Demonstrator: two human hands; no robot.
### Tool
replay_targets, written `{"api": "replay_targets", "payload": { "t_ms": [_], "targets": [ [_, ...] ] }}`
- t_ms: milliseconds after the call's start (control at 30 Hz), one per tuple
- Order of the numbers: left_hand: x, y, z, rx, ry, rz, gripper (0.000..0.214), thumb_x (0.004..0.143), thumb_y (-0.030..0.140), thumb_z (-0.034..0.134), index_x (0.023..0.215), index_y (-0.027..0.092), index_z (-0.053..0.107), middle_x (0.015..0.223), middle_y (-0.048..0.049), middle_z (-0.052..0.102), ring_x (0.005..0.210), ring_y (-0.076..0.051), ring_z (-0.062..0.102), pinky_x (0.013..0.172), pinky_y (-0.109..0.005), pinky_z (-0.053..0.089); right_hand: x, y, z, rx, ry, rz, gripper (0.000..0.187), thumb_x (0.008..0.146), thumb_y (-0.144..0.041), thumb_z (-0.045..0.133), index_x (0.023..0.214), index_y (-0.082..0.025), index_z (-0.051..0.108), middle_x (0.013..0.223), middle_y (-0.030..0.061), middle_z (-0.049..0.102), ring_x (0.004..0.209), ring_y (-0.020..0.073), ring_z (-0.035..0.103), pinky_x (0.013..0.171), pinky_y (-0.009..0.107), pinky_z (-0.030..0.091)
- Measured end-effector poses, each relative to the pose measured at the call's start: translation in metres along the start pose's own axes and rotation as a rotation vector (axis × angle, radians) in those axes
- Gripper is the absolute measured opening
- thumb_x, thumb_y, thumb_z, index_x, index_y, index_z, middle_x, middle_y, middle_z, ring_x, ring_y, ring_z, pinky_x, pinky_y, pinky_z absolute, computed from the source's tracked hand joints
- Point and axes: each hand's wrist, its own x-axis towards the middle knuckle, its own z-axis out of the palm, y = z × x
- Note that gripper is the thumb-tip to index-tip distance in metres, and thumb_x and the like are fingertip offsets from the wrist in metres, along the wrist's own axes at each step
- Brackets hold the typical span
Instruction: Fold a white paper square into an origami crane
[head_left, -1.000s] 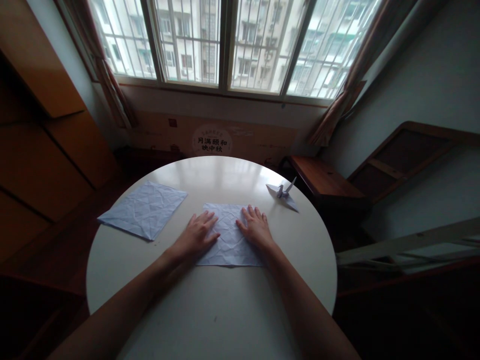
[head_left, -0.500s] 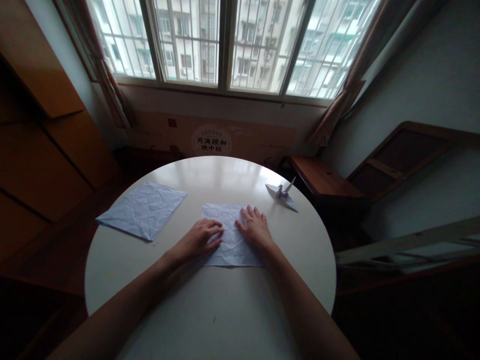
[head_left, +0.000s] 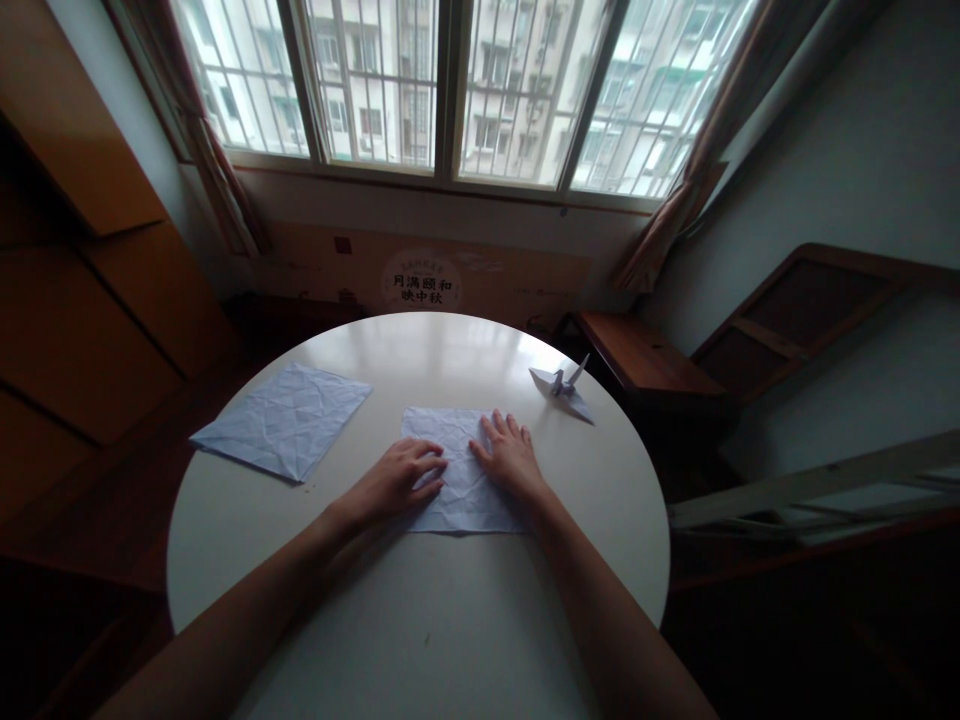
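Note:
A creased square sheet of paper (head_left: 461, 505) lies flat on the round white table, with fold lines across it. My left hand (head_left: 405, 475) rests on its left side, fingers loosely bent and apart, gripping nothing. On the right part of the same sheet my right hand (head_left: 511, 452) lies flat with its fingers spread. Both hands cover some of the paper's side edges. A second, larger creased sheet (head_left: 289, 420) sits at the left, its outer corner reaching the table's rim. Toward the back right stands a folded paper crane (head_left: 562, 388), apart from my hands.
The round white table (head_left: 420, 345) stands before a barred window (head_left: 450, 90). Beyond its right edge is a wooden bench (head_left: 645, 355). Orange-brown cabinets (head_left: 142, 300) stand at the left, and a printed banner (head_left: 487, 270) runs below the window.

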Motion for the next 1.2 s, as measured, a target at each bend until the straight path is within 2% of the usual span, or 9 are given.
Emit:
{"api": "replay_targets", "payload": {
  "t_ms": [367, 467, 567, 667, 733, 800, 1033, 1200],
  "targets": [
    [0.000, -0.001, 0.000, -0.015, 0.011, 0.018, 0.028, 0.090, 0.032, 0.057, 0.117, 0.025, 0.064, 0.122, -0.0072, 0.061, 0.111, -0.023, 0.056, 0.099, -0.041, 0.045, 0.000, 0.000, 0.001, 0.000, 0.017, -0.006, 0.060, 0.094, -0.049, 0.039, 0.145, -0.019, 0.037, 0.156, 0.0120, 0.027, 0.144, 0.0319, 0.019, 0.115, 0.050, 0.014],
    [0.000, -0.001, 0.000, -0.017, 0.009, 0.018, 0.028, 0.090, 0.033, 0.057, 0.117, 0.025, 0.064, 0.122, -0.0074, 0.061, 0.111, -0.023, 0.056, 0.098, -0.041, 0.045, 0.000, 0.000, 0.001, 0.011, 0.085, -0.012, 0.059, 0.094, -0.049, 0.041, 0.144, -0.018, 0.040, 0.154, 0.0130, 0.029, 0.145, 0.0321, 0.016, 0.115, 0.054, 0.009],
    [0.000, -0.001, 0.000, -0.018, 0.014, 0.023, 0.028, 0.090, 0.033, 0.057, 0.116, 0.025, 0.065, 0.121, -0.0078, 0.061, 0.111, -0.023, 0.056, 0.098, -0.041, 0.045, 0.001, -0.002, 0.001, 0.069, 0.131, -0.132, 0.056, 0.095, -0.046, 0.041, 0.144, -0.018, 0.040, 0.154, 0.0115, 0.030, 0.145, 0.0277, 0.017, 0.116, 0.050, 0.010],
    [0.000, -0.001, 0.001, -0.014, 0.011, 0.027, 0.030, 0.091, 0.033, 0.056, 0.118, 0.024, 0.064, 0.122, -0.0079, 0.061, 0.111, -0.023, 0.055, 0.099, -0.042, 0.045, 0.000, -0.006, 0.003, 0.113, 0.039, -0.294, 0.054, 0.096, -0.046, 0.040, 0.143, -0.020, 0.042, 0.154, 0.0100, 0.031, 0.144, 0.0250, 0.024, 0.116, 0.046, 0.015],
    [0.000, -0.001, 0.001, -0.011, 0.009, 0.024, 0.031, 0.091, 0.033, 0.056, 0.120, 0.024, 0.063, 0.122, -0.0080, 0.060, 0.112, -0.023, 0.055, 0.099, -0.042, 0.045, -0.002, -0.007, 0.004, 0.102, -0.004, -0.326, 0.055, 0.095, -0.048, 0.040, 0.143, -0.021, 0.042, 0.154, 0.0099, 0.031, 0.144, 0.0266, 0.023, 0.117, 0.048, 0.013],
    [0.000, -0.001, 0.001, -0.012, 0.009, 0.024, 0.031, 0.091, 0.033, 0.056, 0.120, 0.024, 0.063, 0.121, -0.0079, 0.061, 0.111, -0.023, 0.055, 0.099, -0.042, 0.045, -0.004, -0.008, 0.004, 0.078, -0.010, -0.290, 0.056, 0.095, -0.050, 0.040, 0.143, -0.022, 0.041, 0.155, 0.0098, 0.030, 0.144, 0.0280, 0.021, 0.116, 0.051, 0.011],
    [-0.001, -0.002, 0.000, -0.020, 0.011, 0.018, 0.029, 0.090, 0.033, 0.057, 0.117, 0.024, 0.064, 0.120, -0.0076, 0.062, 0.110, -0.023, 0.056, 0.097, -0.041, 0.045, -0.001, 0.002, -0.002, -0.001, 0.006, -0.004, 0.063, 0.094, -0.054, 0.037, 0.147, -0.020, 0.035, 0.157, 0.0104, 0.025, 0.145, 0.0311, 0.017, 0.115, 0.055, 0.010],
    [-0.001, -0.003, 0.001, -0.022, 0.020, 0.030, 0.029, 0.090, 0.033, 0.058, 0.117, 0.025, 0.064, 0.121, -0.0075, 0.062, 0.109, -0.023, 0.057, 0.097, -0.041, 0.046, 0.001, 0.002, -0.003, -0.010, -0.008, 0.015, 0.063, 0.094, -0.052, 0.035, 0.147, -0.019, 0.033, 0.157, 0.0108, 0.023, 0.145, 0.0302, 0.016, 0.115, 0.053, 0.010]
  ]
}}
